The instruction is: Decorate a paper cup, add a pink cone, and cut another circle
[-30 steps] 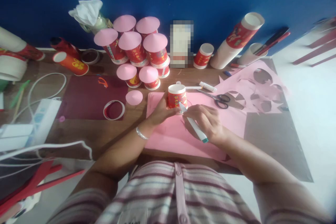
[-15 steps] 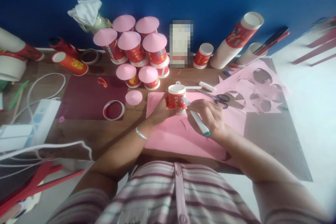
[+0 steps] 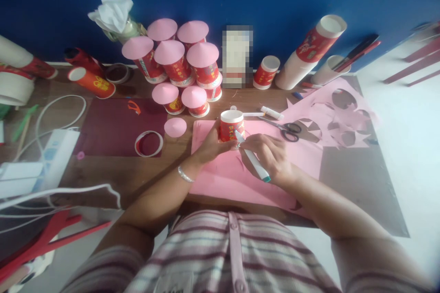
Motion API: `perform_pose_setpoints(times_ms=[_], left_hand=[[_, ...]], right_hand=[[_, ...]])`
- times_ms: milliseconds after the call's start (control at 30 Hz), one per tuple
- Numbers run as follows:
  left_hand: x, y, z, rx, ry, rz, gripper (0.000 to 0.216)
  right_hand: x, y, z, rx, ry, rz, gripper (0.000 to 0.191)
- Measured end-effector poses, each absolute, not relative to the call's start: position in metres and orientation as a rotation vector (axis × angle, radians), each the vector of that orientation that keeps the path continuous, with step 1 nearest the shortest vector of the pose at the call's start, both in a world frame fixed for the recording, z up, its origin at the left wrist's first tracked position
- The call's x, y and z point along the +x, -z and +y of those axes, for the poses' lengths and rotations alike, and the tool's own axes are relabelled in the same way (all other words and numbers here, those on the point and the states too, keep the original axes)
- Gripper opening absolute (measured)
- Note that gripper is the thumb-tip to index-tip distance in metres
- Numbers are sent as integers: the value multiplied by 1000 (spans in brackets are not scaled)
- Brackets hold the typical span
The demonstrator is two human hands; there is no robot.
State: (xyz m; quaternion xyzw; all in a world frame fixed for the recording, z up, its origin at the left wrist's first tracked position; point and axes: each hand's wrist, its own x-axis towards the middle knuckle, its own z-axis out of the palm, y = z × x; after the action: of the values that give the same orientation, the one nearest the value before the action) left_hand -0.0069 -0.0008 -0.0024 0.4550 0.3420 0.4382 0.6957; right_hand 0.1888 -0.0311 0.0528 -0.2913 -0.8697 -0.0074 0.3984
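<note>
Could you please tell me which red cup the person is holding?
The red cup on the pink sheet, in the grip of the left hand. Unlike the cone-topped cups behind, its top is bare; the right hand points a marker at it.

cup [image 3: 232, 126] on the far edge of the paper sheet [image 3: 220, 178], left hand [image 3: 211, 146] against its left side, right hand [image 3: 270, 155] with pen [image 3: 252, 160] just right of it. behind the cup, glue stick [image 3: 271, 112]; right of that, scissors [image 3: 283, 129], beside the cut-out sheet [image 3: 326, 114] further right. left of the paper sheet, loose cone [image 3: 175, 127] and tape ring [image 3: 149, 143]. capped cups [image 3: 178, 62] stacked at the back by the wall [image 3: 275, 0]. power strip [image 3: 57, 155] far left.
</note>
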Motion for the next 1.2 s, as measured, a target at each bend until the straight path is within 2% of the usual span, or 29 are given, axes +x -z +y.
perform_pose_setpoints(times_ms=[200,500,800,1067,1200], left_hand=[[-7,-1,-1,1063,-979,772,75],[-6,-5,0,1123,-981,798,64],[-5,-6,1,1147,-966,881,80],[-4,-3,1,1165,-990,871,75],[-5,0,0,1203,-1003,839,67]], right_hand=[[185,-52,-32,-720,11,-2193,20],[182,-52,-34,-725,-17,-2212,16],[182,-53,-36,-731,-36,-2250,17],[182,-55,-37,-738,-34,-2282,13],[184,-56,-36,-716,12,-2214,18]])
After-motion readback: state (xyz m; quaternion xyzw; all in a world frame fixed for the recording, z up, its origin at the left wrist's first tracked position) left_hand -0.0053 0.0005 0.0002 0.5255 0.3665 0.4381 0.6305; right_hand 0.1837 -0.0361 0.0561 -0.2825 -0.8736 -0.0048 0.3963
